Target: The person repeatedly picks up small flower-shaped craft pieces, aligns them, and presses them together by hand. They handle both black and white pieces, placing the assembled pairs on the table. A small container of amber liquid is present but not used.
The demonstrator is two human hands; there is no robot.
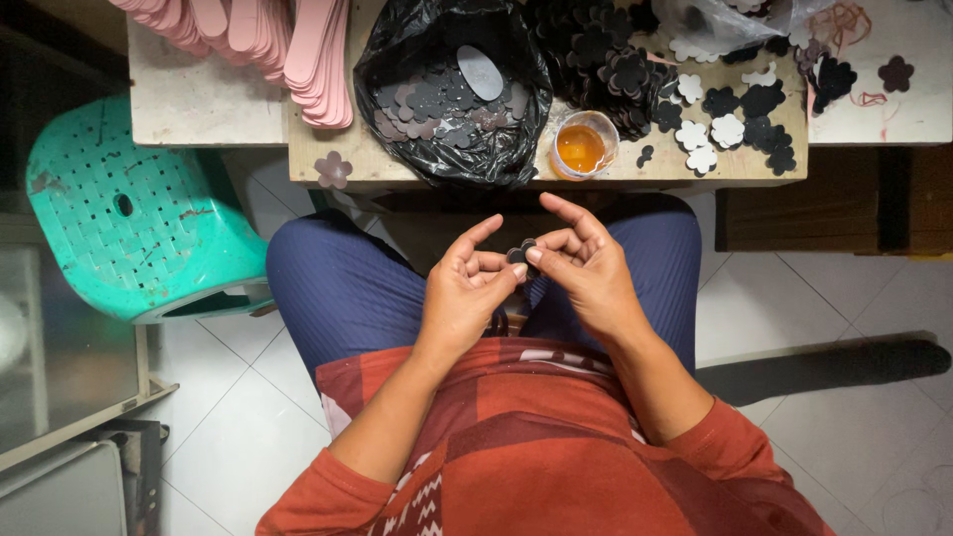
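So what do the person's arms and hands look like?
Both hands, the left hand and the right hand, are bare: no gloves, rings or watch show. Orange-red sleeves are pushed up toward the elbows, matching a red patterned top.

This looks like a small home craft workshop. A rough wooden worktable carries heaps of cut flower shapes, stacked pink strips, a black bag of scraps and a cup of orange glue. A green plastic stool stands on a white tiled floor.
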